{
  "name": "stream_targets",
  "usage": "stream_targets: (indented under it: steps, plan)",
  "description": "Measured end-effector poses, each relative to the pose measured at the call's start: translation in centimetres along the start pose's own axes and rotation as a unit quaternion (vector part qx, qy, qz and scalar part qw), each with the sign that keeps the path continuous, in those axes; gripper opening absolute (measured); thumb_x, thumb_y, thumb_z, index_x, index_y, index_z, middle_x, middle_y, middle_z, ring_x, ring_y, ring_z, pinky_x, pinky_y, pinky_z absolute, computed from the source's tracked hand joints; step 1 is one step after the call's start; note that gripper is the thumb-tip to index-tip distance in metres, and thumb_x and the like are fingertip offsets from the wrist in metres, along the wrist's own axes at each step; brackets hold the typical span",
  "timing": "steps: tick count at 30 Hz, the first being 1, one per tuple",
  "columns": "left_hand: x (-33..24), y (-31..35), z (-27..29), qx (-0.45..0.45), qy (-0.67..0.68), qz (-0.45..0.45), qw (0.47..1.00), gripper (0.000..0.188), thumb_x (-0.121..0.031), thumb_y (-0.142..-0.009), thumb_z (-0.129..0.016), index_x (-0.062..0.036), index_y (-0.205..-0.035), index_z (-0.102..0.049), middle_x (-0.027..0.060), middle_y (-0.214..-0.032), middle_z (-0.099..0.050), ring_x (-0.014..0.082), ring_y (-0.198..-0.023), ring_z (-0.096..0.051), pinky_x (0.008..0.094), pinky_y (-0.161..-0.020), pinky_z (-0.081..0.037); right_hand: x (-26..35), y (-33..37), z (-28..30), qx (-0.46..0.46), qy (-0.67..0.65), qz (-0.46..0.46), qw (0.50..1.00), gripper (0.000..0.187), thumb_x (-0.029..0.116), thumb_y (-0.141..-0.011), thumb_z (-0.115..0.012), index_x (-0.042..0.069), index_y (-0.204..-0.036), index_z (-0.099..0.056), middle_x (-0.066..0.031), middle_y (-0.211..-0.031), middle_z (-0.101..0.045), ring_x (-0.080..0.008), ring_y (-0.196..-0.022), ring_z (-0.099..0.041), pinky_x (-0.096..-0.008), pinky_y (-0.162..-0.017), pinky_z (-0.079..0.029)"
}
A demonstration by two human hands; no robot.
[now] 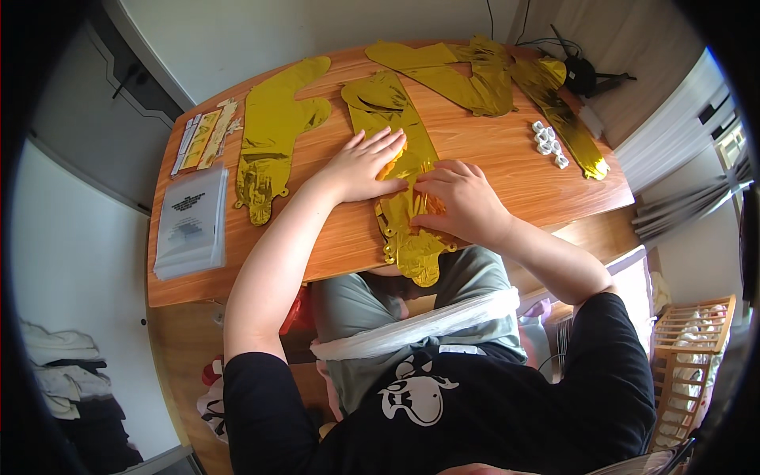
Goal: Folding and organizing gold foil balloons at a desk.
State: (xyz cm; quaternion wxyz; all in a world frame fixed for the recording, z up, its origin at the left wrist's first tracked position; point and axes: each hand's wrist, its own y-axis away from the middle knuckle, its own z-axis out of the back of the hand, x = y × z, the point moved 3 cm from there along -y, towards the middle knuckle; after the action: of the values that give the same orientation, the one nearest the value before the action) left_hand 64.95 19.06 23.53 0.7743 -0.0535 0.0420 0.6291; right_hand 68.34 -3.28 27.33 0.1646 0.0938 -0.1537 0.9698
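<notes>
A flat, uninflated gold foil balloon (412, 150) lies lengthwise in front of me, its tabbed lower end hanging past the table's near edge. My left hand (370, 165) rests on its left side, fingers stretched out and pressed down on the foil. On the right side of the same balloon is my right hand (463, 198), its fingers bent and the thumb apart from them, fingertips touching the crinkled foil. Orange reflections show on the foil beside both hands. Another gold foil balloon (269, 119) lies flat to the left of my left forearm.
More gold foil balloons (467, 79) lie along the far and right side of the wooden table (332, 237). Small white rolls (548, 144) sit at the right. A stack of clear plastic bags (190, 222) and paper strips (207, 138) are at the left. A black device (582, 75) stands back right.
</notes>
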Motion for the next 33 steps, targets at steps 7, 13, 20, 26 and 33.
stream_targets:
  steps: [7, 13, 20, 26, 33]
  plan:
    - [-0.3, -0.2, 0.1, 0.005, -0.007, 0.002, 1.000, 0.095, -0.068, -0.096, -0.053, -0.0129, -0.166, -0.018, 0.0094, -0.171, -0.021, 0.0247, -0.159, -0.018, 0.0467, -0.129, -0.011, -0.6, 0.4, -0.1, -0.028, -0.041, -0.013, 0.999, 0.046, 0.044, -0.079, -0.083, 0.012, -0.112, -0.078, -0.0044, -0.124, -0.072, -0.0286, -0.128, -0.056, -0.0437, -0.110, -0.040]
    - [-0.1, -0.1, -0.1, 0.006, -0.014, 0.003, 1.000, 0.096, -0.069, -0.096, -0.053, -0.0130, -0.166, -0.018, 0.0080, -0.172, -0.021, 0.0247, -0.159, -0.018, 0.0464, -0.129, -0.011, -1.0, 0.2, 0.0, -0.010, 0.017, -0.018, 1.000, 0.049, 0.047, -0.077, -0.084, 0.011, -0.109, -0.078, -0.0044, -0.120, -0.072, -0.0281, -0.124, -0.057, -0.0438, -0.108, -0.042]
    - [-0.4, -0.1, 0.0, -0.002, -0.029, 0.001, 1.000, 0.097, -0.070, -0.095, -0.053, -0.0124, -0.165, -0.019, 0.0082, -0.171, -0.022, 0.0252, -0.158, -0.019, 0.0469, -0.129, -0.012, -1.3, -0.3, 0.4, 0.010, 0.028, -0.040, 0.999, 0.066, 0.059, -0.074, -0.082, 0.010, -0.117, -0.075, -0.0057, -0.125, -0.070, -0.0281, -0.130, -0.052, -0.0452, -0.110, -0.041]
    - [-0.3, 0.0, 0.0, -0.001, -0.027, 0.001, 1.000, 0.096, -0.069, -0.095, -0.054, -0.0129, -0.165, -0.019, 0.0082, -0.171, -0.022, 0.0253, -0.158, -0.019, 0.0471, -0.129, -0.012, -1.3, -0.4, 0.2, 0.029, 0.046, -0.043, 0.998, 0.092, 0.066, -0.065, -0.085, 0.006, -0.131, -0.065, -0.0105, -0.136, -0.062, -0.0304, -0.135, -0.047, -0.0467, -0.113, -0.039]
    - [-0.2, -0.1, -0.1, -0.005, -0.027, -0.004, 1.000, 0.096, -0.068, -0.095, -0.055, -0.0137, -0.165, -0.020, 0.0083, -0.171, -0.022, 0.0254, -0.158, -0.019, 0.0475, -0.129, -0.013, -1.3, -0.1, -0.4, 0.031, -0.005, -0.042, 0.999, 0.102, 0.064, -0.063, -0.087, 0.005, -0.141, -0.057, -0.0173, -0.145, -0.051, -0.0368, -0.138, -0.042, -0.0487, -0.117, -0.036]
